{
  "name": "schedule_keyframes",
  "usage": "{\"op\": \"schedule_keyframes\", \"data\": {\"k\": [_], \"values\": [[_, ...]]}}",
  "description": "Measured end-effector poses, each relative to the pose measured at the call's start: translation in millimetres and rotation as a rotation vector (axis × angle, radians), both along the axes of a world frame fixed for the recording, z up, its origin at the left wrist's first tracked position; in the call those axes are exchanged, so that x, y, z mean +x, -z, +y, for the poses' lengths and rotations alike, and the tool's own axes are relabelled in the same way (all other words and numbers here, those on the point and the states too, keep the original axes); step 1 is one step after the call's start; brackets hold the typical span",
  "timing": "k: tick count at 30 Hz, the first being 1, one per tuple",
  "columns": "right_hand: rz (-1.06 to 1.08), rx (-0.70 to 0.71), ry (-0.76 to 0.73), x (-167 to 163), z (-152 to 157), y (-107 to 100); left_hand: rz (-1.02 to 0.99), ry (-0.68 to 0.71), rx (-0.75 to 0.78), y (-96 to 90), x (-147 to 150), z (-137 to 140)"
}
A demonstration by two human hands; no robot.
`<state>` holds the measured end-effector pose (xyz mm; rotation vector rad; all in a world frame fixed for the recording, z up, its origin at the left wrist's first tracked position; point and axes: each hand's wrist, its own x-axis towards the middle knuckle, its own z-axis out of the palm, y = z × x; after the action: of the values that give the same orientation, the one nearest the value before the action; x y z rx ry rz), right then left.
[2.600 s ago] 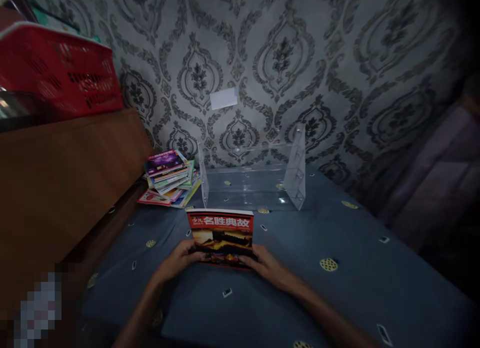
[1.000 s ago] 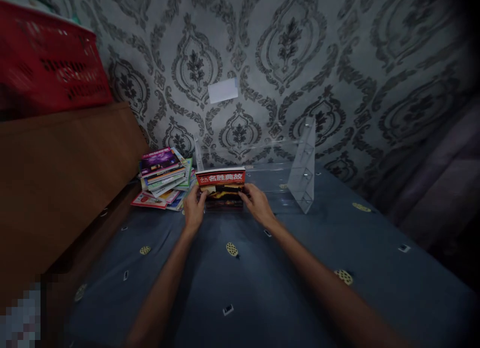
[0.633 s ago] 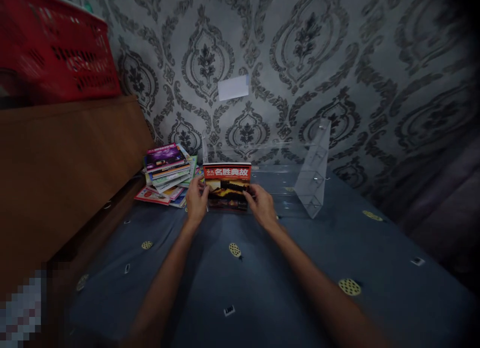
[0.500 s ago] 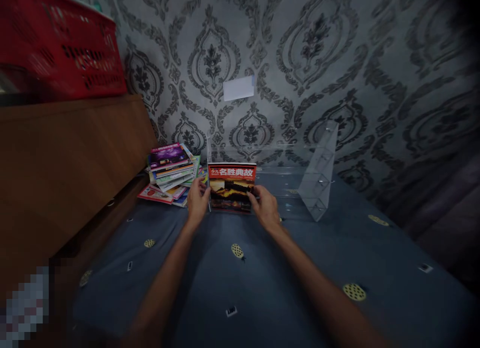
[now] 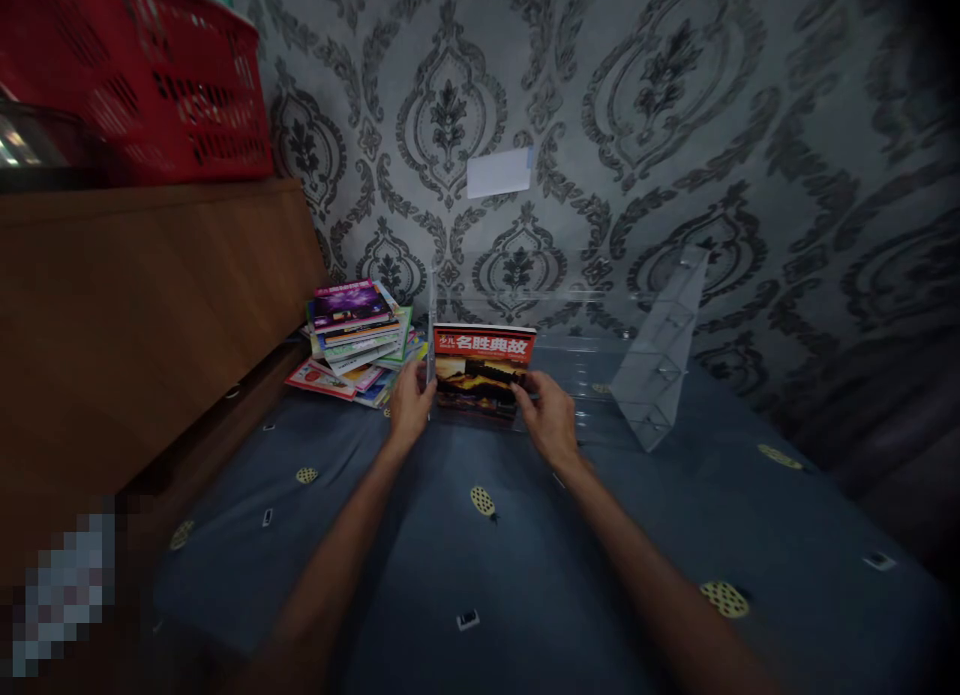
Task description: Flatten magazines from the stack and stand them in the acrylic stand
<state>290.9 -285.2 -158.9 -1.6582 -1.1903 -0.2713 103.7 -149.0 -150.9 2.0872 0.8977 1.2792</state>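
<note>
The book (image 5: 484,367) stands nearly upright at the left end of the clear rack (image 5: 660,360), its cover facing the person, between the two hands. The right hand (image 5: 551,415) is half curled at the book's lower right edge, pinching it, the thumb on the front cover. The left hand (image 5: 409,405) is partly curled just beside the book's left edge, at the rack's side panel; whether it grips either one cannot be told.
</note>
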Motion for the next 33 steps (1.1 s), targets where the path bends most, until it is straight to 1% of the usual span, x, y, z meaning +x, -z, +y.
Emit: {"op": "schedule_keyframes", "data": {"k": [4,8,12,17,22,28,33], "values": [[0.009,-0.048,-0.035,-3,1,0,0.018,0.005,0.003,0.0,0,2],[-0.004,-0.061,-0.028,-5,1,2,0.035,-0.004,0.01,1.4,0,3],[-0.041,-0.042,0.024,-9,1,4,0.042,-0.012,0.025,3.7,0,3],[-0.043,-0.032,0.055,-12,1,6,0.057,0.001,0.04,5.3,0,2],[-0.011,0.026,0.028,-13,0,7,0.068,-0.013,0.052,6.9,-1,1],[-0.021,0.063,0.06,-16,1,7,0.095,-0.013,0.066,6.2,-2,0],[-0.013,0.062,0.061,-15,0,6,0.094,0.009,0.046,2.5,-2,-1]]}}
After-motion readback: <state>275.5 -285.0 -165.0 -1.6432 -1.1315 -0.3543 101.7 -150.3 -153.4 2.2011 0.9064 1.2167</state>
